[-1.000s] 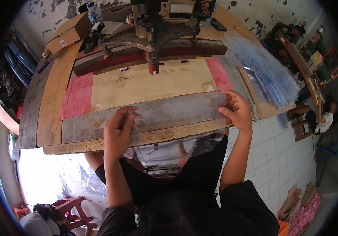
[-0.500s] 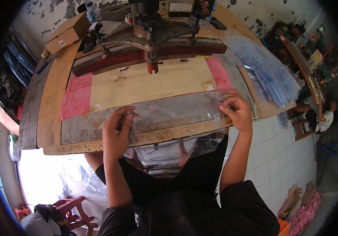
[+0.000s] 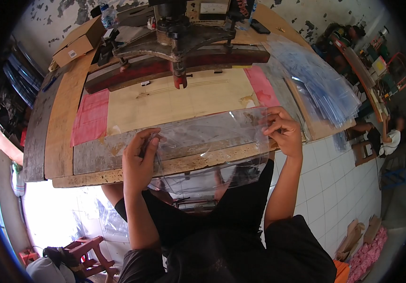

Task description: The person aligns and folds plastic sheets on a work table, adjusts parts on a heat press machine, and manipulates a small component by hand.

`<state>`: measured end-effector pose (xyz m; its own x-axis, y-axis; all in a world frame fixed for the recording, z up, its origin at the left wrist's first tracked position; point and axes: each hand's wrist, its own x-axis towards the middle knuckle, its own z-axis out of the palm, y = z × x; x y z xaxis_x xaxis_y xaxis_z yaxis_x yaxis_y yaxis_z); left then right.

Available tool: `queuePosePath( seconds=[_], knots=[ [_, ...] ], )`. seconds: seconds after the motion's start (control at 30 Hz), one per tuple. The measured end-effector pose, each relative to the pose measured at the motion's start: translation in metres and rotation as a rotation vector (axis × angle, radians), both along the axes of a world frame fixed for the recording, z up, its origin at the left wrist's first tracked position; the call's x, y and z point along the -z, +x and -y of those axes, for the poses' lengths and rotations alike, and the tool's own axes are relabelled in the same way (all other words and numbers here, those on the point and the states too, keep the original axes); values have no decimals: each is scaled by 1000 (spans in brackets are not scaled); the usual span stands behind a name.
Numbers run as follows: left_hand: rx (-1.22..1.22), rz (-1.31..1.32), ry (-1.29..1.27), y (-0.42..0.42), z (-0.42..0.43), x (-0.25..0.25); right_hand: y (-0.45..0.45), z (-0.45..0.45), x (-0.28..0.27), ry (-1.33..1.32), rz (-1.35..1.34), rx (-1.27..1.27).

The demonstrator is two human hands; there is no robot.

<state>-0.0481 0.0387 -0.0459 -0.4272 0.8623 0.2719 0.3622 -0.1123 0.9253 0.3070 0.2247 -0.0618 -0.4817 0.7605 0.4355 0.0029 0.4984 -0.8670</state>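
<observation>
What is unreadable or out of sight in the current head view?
All in the head view:
Clear plastic, number of layers: blurred by transparency and glare.
Press, top: cut off by the upper edge.
Meter, reading: too small.
Label on the cardboard box, print: too small.

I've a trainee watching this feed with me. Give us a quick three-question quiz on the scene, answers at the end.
1. Multiple choice: what do the left hand and right hand hold between them?
a) a cardboard box
b) a clear plastic sheet
c) a phone

2. True or false: the pile of see-through film lies to the right of the cream panel.

3. Fill in the blank: the strips at the two ends of the cream panel are coloured ____.

Key: 1 b; 2 true; 3 pink.
</observation>
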Motion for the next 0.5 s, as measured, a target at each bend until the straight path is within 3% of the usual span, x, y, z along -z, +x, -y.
queuePosePath(
  seconds=[0.5],
  knots=[
    [11, 21, -8, -1, 0, 1, 4, -2, 1, 46, 43, 14]
  ],
)
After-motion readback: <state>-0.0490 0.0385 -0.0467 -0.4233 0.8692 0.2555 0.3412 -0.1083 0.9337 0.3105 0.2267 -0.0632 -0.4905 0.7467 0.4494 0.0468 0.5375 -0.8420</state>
